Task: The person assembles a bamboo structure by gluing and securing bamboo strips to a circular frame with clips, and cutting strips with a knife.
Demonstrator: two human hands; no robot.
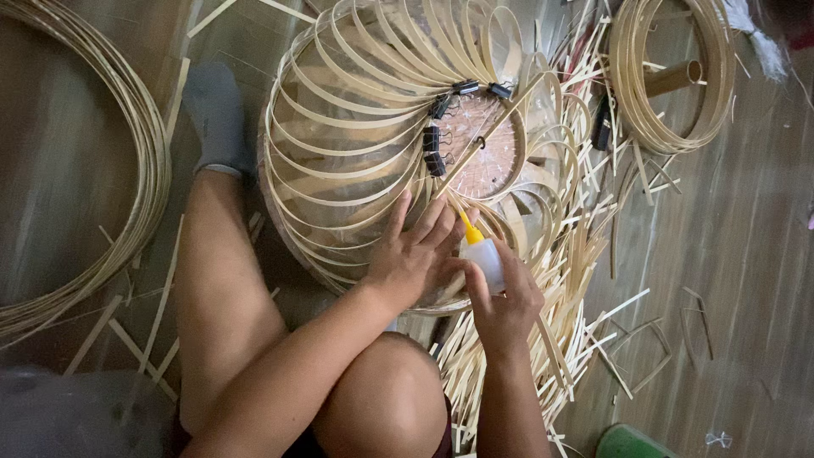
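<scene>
A round lamp-shade frame of curved bamboo strips (348,136) lies on the floor between my legs. Black binder clips (434,151) hold strip ends around its small central ring (487,144). My left hand (411,254) presses flat on the strips at the near edge of the ring, fingers spread. My right hand (500,301) grips a small white glue bottle (483,254) with a yellow nozzle, its tip pointing at a strip beside my left fingers.
Loose bamboo strips (560,280) are piled to the right of the frame. A large coil of strips (127,170) lies at the left, a smaller coil (670,76) with a bamboo tube at the top right. A green object (632,443) is at the bottom edge.
</scene>
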